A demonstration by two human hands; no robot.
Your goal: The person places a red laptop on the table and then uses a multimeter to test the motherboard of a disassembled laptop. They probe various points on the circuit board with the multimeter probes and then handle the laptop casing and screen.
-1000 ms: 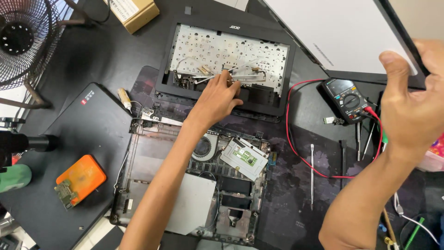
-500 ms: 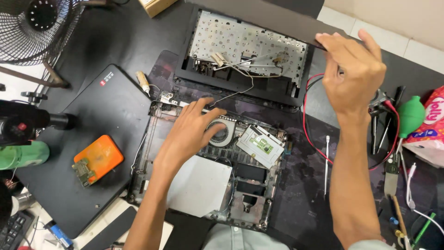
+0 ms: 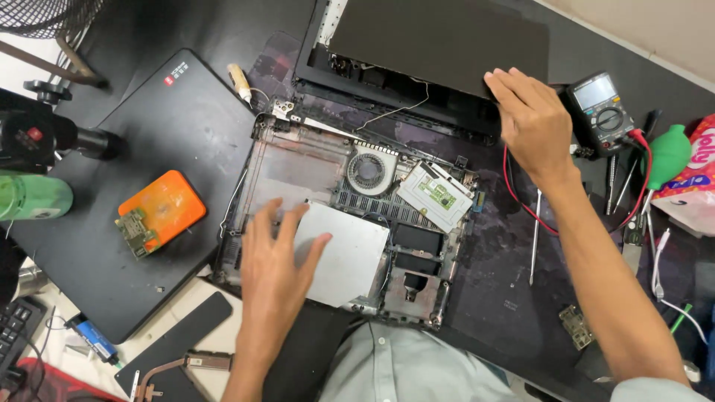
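An opened laptop base (image 3: 290, 167) lies in front of me with its fan (image 3: 367, 170), a small green circuit card (image 3: 436, 195) and a silver drive (image 3: 344, 251) exposed. My left hand (image 3: 274, 260) rests flat on the base, fingers spread, touching the silver drive's left edge. Beyond the base sits the keyboard frame (image 3: 395, 104), with a dark panel (image 3: 439, 41) lowered over it. My right hand (image 3: 533, 125) presses on that panel's near right corner, fingers on its edge.
A closed black laptop (image 3: 141, 186) with an orange block (image 3: 160, 210) on it lies at left. A multimeter (image 3: 602, 112) with red leads, screwdrivers (image 3: 535, 234), a green bulb blower (image 3: 668, 154) and cables sit at right. A fan stand (image 3: 52, 45) is far left.
The dark panel came down over the keyboard frame with my right hand on it. My left hand drew back from the frame's wires to the silver drive. The view shifted lower.
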